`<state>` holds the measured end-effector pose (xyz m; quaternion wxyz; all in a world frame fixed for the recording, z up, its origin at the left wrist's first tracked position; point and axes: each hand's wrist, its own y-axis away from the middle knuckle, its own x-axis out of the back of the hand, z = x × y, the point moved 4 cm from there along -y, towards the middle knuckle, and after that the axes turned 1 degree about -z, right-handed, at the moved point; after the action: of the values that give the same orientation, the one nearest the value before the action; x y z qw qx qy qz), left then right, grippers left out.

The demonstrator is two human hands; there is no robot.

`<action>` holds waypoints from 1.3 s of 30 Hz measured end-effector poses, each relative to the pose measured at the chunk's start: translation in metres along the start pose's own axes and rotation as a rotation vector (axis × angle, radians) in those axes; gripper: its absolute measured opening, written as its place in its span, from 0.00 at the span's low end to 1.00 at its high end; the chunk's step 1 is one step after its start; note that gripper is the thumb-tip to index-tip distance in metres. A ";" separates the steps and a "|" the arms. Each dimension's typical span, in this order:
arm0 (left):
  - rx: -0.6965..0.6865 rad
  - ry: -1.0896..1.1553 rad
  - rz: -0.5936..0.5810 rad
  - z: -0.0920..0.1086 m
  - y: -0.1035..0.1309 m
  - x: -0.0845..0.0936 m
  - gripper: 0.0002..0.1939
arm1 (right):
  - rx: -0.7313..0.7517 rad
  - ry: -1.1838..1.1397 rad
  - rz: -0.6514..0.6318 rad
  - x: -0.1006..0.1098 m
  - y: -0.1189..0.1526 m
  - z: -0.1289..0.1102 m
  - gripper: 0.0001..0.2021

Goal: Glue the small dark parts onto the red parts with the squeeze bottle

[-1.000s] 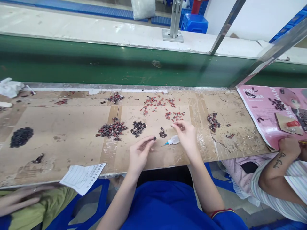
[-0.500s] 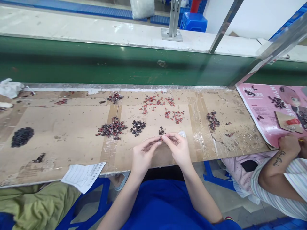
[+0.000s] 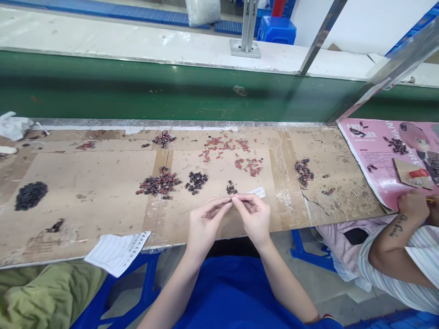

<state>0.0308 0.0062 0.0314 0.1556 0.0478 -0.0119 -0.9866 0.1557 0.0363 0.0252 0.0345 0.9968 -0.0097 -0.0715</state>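
Observation:
My left hand [image 3: 205,221] and my right hand [image 3: 254,217] meet fingertip to fingertip over the front of the cardboard surface [image 3: 89,192]. Both are pinched around something too small and hidden to name. Just beyond the fingertips lies a small cluster of dark parts [image 3: 231,187], with a clear plastic piece [image 3: 258,192] beside my right hand. To the left sit a heap of dark metal parts [image 3: 196,182] and a larger heap of red and black parts [image 3: 159,183]. Small red parts [image 3: 253,166] are scattered farther back.
A black heap [image 3: 30,195] lies at far left, and a paper sheet [image 3: 118,253] overhangs the front edge. More dark parts [image 3: 303,172] lie at right. A co-worker's tattooed arm [image 3: 394,237] rests by the pink sheet [image 3: 370,160]. A green wall [image 3: 137,93] runs behind.
My fingertips remain together, with the fingers shifted slightly; more of the clear plastic piece shows beside my right hand. At lower left, the person's green-clothed leg has moved left.

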 end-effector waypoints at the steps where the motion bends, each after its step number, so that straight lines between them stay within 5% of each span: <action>1: 0.000 0.002 -0.005 0.001 0.000 0.000 0.08 | 0.008 -0.008 0.004 0.000 0.001 0.000 0.10; 9: 0.025 0.015 0.007 0.003 0.000 -0.005 0.08 | 0.023 -0.047 0.025 0.005 0.001 -0.001 0.07; 16: 0.062 0.051 0.047 0.000 0.001 -0.009 0.07 | -0.026 -0.091 -0.086 0.010 -0.004 0.008 0.05; 23: 0.121 0.047 -0.026 -0.006 0.002 -0.020 0.11 | 0.322 0.281 -0.024 0.017 0.004 -0.005 0.06; 28: 0.086 -0.085 -0.111 -0.009 -0.016 -0.014 0.28 | 0.327 0.395 0.227 0.062 -0.016 -0.010 0.08; 32: -0.136 -0.456 -0.095 -0.012 -0.043 0.006 0.13 | 0.405 0.652 0.395 0.107 -0.036 -0.026 0.15; 34: -0.283 -0.620 -0.159 -0.015 -0.052 0.008 0.10 | 0.487 0.822 0.258 0.111 -0.042 -0.031 0.19; 39: -0.454 -0.852 -0.300 -0.029 -0.059 -0.001 0.09 | 0.465 0.944 -0.412 0.081 -0.046 -0.010 0.22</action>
<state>0.0171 0.0621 0.0007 -0.0001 -0.3928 0.1474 -0.9077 0.2380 0.0808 0.0205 -0.2000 0.8833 0.1862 0.3810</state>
